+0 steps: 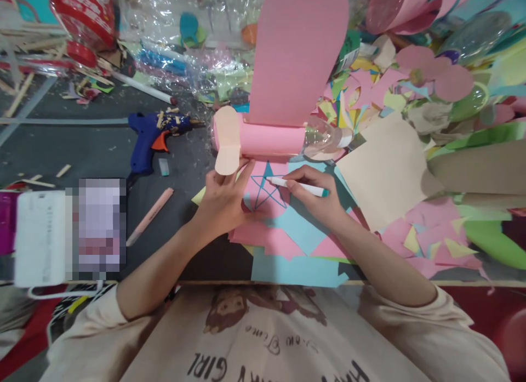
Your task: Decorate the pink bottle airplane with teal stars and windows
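My right hand (314, 190) is closed round a white marker (302, 186) with a green end. The marker's tip touches a blue star outline (271, 190) drawn on pink paper (250, 198); the star's top point is filled in. My left hand (226, 198) lies along the paper's left side with thumb and fingers apart, some fingertips hidden behind a cream paper strip (227, 160). That strip sits on the left end of a clear plastic bottle (322, 136) wrapped in pink paper (273, 139), lying sideways just beyond my hands. A large pink sheet (298, 58) stands up from it.
To the left lie a blue glue gun (143, 138), a capped pink marker (151, 215), a white box (40, 239) and a red bottle (84, 20). Paper scraps (435, 228) and a cream sheet (386, 168) cover the right. Blue paper (304, 226) lies under my right hand.
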Available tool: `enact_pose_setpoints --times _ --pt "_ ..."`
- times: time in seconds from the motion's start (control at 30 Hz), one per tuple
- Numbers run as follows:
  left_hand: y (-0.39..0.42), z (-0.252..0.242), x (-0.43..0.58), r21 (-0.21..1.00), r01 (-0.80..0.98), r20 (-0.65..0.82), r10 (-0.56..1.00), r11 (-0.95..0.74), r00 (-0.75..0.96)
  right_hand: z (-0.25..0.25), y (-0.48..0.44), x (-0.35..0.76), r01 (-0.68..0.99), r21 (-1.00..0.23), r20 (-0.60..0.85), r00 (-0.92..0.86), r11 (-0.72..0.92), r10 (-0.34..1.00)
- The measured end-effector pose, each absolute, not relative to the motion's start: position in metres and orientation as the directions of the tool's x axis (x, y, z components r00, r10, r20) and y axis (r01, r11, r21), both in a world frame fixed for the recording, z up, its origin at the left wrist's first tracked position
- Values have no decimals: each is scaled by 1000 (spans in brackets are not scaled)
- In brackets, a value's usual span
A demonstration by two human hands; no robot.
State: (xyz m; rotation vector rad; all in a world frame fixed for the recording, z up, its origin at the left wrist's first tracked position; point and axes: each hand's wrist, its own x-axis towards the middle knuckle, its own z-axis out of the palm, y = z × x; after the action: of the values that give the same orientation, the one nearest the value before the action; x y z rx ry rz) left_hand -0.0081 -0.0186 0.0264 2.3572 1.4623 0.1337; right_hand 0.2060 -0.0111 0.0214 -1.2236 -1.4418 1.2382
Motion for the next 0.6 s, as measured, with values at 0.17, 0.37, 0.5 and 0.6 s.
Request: enact_pose_setpoints --times 0.17,0.37,0.5,0.6 --pt "-19 24 -10 358 842 -88 883 -404 461 20 -10 208 130 -990 44 -107 58 993" --pt "-19 24 -10 359 839 -94 879 -409 468 19 -12 209 130 -990 30 -175 53 984" --pt "-18 26 -9 346 847 -120 876 -404 467 21 -13 210 153 -987 20 -239 58 971" --pt "-18 27 -8 335 852 -119 878 -403 463 23 -13 211 152 -988 -6 -288 40 958"
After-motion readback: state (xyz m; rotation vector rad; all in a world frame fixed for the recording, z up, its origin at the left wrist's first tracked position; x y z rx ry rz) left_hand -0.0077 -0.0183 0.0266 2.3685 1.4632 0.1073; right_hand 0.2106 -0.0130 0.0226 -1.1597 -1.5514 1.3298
